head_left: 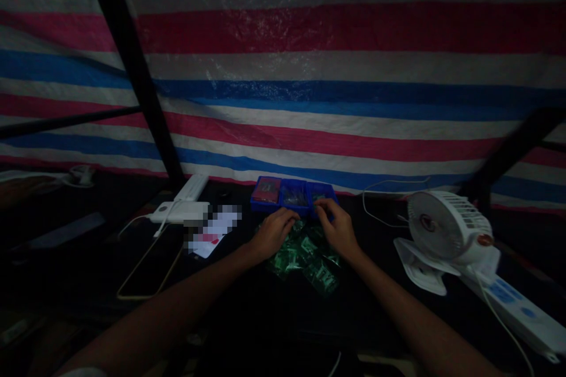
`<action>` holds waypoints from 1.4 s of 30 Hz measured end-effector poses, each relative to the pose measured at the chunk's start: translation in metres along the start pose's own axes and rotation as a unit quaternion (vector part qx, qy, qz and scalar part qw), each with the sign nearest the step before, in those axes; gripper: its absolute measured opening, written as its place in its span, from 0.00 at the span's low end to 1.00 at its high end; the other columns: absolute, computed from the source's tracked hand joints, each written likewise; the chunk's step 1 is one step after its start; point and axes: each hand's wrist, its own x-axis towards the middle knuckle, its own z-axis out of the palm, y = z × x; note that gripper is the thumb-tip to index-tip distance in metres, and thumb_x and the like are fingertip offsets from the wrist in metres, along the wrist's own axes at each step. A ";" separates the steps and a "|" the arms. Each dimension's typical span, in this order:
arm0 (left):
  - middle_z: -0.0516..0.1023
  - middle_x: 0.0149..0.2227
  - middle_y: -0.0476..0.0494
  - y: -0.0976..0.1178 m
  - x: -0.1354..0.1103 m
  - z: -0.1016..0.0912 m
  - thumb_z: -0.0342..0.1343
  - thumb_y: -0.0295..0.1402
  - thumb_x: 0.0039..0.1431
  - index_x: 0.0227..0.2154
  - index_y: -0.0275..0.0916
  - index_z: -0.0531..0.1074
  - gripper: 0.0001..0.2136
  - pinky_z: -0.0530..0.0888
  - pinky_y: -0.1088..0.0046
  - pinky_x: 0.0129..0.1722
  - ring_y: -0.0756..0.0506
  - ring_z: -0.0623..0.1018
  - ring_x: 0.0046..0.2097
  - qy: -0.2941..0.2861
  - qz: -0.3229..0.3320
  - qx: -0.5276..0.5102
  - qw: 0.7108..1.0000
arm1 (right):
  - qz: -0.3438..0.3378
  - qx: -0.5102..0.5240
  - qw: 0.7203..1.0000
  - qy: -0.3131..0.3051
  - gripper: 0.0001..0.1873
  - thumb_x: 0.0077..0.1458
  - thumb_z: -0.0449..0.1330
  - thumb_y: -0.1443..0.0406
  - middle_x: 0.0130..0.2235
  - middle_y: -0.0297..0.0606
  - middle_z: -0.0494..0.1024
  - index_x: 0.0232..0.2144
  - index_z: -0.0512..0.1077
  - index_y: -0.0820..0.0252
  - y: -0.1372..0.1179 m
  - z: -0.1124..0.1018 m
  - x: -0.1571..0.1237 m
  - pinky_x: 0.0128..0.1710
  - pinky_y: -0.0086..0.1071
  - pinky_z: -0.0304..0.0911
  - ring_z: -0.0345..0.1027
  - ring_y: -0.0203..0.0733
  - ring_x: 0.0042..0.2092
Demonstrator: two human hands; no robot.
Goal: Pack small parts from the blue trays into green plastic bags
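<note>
Small green plastic packets [305, 253] lie in a loose pile on the dark table. My left hand [275, 234] is over the left side of that pile, its fingers curled and pressed together; what they hold, if anything, is too dark to make out. Just behind the packets stands a row of blue bins [266, 207]. My right hand [338, 228] is at the front of the rightmost bin, thumb and fingertips drawn close together, and any small item between them is hidden. The left bin holds reddish flat pieces [267, 189]; the middle one has small clear-looking packets [294, 197].
On the right stands a white fan [446, 227] beside a white power strip [522, 312]. To the left are a phone [150, 271], a white charger [181, 212] with cables and a printed card [216, 232]. A striped sheet [309, 94] hangs behind; another person's hand [20, 188] shows far left.
</note>
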 end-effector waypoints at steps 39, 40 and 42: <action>0.77 0.40 0.46 0.009 0.003 -0.002 0.51 0.34 0.72 0.56 0.41 0.66 0.13 0.75 0.67 0.47 0.45 0.79 0.42 0.101 -0.054 -0.077 0.990 | -0.068 0.017 0.993 -0.095 0.10 0.69 0.50 0.67 0.43 0.40 0.78 0.44 0.71 0.55 -0.004 0.000 -0.003 0.47 0.37 0.66 0.74 0.45 0.45; 0.78 0.42 0.45 0.010 0.003 -0.003 0.50 0.33 0.73 0.55 0.41 0.67 0.12 0.75 0.66 0.49 0.45 0.79 0.44 0.102 -0.045 -0.072 0.991 | -0.071 0.019 0.993 -0.095 0.11 0.69 0.50 0.68 0.44 0.40 0.79 0.45 0.72 0.54 -0.004 0.001 -0.003 0.49 0.38 0.66 0.73 0.46 0.46; 0.78 0.46 0.42 0.010 0.003 -0.004 0.47 0.31 0.74 0.53 0.41 0.70 0.11 0.74 0.64 0.53 0.44 0.78 0.49 0.103 -0.021 -0.056 0.993 | -0.070 0.019 0.993 -0.091 0.13 0.67 0.50 0.69 0.46 0.40 0.79 0.46 0.73 0.54 -0.002 0.000 -0.003 0.50 0.39 0.65 0.73 0.47 0.48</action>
